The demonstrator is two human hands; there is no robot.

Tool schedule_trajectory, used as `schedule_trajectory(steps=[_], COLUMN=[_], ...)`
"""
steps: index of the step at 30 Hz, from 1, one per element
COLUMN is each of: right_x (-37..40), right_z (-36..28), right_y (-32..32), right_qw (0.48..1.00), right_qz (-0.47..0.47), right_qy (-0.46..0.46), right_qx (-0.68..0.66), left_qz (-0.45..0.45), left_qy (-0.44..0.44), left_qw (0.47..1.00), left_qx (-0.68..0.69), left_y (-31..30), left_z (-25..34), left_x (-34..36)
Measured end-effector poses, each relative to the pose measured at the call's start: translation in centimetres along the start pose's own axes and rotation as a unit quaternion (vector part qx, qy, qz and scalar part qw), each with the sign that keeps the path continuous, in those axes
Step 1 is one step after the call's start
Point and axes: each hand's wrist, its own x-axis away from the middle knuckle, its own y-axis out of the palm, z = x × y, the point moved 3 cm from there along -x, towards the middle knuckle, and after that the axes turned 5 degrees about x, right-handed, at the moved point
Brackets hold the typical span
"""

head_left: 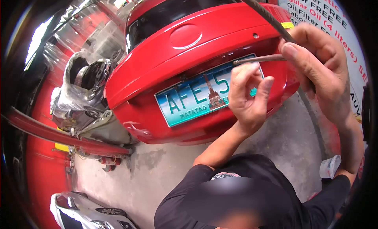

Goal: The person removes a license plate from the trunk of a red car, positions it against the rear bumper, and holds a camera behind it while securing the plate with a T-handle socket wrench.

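My right hand [319,67] is closed at the upper right, its thumb pressed against a dark, ribbed rod [264,15] that slants in from the top edge. A slim metal rod [262,59] with a rounded tip sticks out leftward from the same hand; whether the two are one piece is hidden by the fingers. Its tip lies over the top of a licence plate [179,101] on a red car's trunk lid [173,38]. My left hand [250,95] is just below that tip, before the plate, fingers curled and thumb apart. Nothing shows between them.
Behind the car on the left are plastic-wrapped car parts [86,75]. A red metal bar [67,132] crosses the left side. A small silver car [88,211] appears at lower left, and a printed sign [315,12] at upper right. Grey concrete floor [149,181] lies below.
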Motion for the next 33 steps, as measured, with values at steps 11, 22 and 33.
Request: schedule_trajectory(steps=[11,22,33], right_x=[-0.5,-3.3,-3.6], right_z=[-4.9,-4.9,-5.3], right_y=[-4.9,-1.9,-2.0], right_qw=[0.647,0.497,0.35], right_qz=[-0.108,-0.13,-0.1], right_qy=[-0.52,-0.63,-0.68], right_qx=[0.548,0.582,0.637], left_qz=[-0.061,-0.035,-0.028], left_qy=[0.216,0.257,0.259], left_qw=[0.925,0.915,0.919], left_qx=[-0.306,-0.309,-0.295], left_y=[0.7,0.1,-0.7], left_z=[-0.9,-1.0,-0.8], left_x=[-2.8,-3.0,-3.2])
